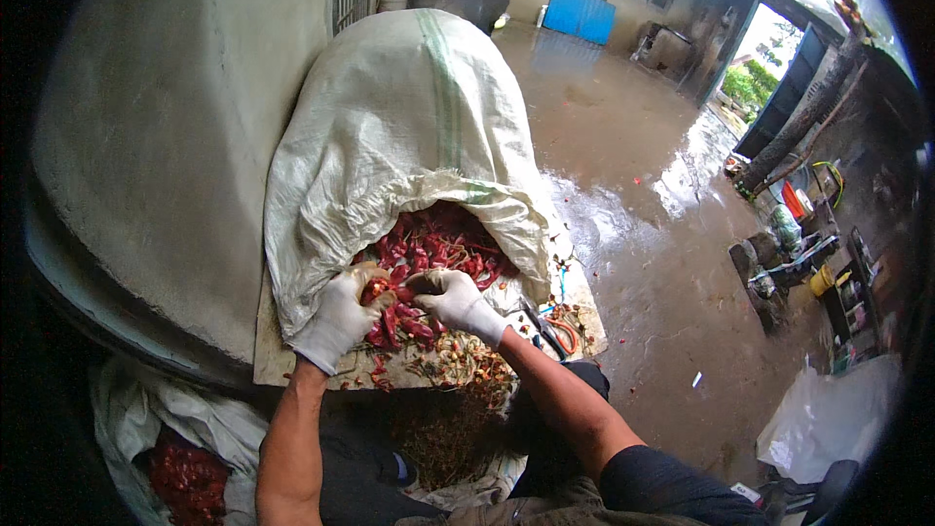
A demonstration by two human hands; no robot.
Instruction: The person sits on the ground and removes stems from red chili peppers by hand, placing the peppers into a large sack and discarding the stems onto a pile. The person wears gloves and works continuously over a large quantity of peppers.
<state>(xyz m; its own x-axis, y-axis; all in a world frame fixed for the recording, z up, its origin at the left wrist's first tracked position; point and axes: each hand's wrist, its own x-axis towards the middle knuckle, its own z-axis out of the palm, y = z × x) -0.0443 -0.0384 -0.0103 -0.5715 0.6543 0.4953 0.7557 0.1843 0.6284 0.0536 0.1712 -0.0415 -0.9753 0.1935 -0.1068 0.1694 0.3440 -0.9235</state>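
My left hand (340, 314), in a white work glove, is closed around several dried red chili peppers (380, 288). Close on its right, my gloved right hand (456, 303) pinches at a pepper of the same bunch between thumb and fingers. Both hands are over a board (350, 376), just before the mouth of a large white woven sack (394, 109) lying on its side. More red chilies (438, 237) fill the sack's opening. Beneath my wrists, loose peppers and broken stem bits (460, 361) cover the board's front edge.
An orange-handled cutting tool (566, 336) lies at the board's right. Lower left, a second woven sack (212, 409) holds red chilies (188, 478). A plastered wall (182, 161) rises on the left. Wet concrete floor (657, 292) extends right, towards a tree trunk (800, 109) and clutter.
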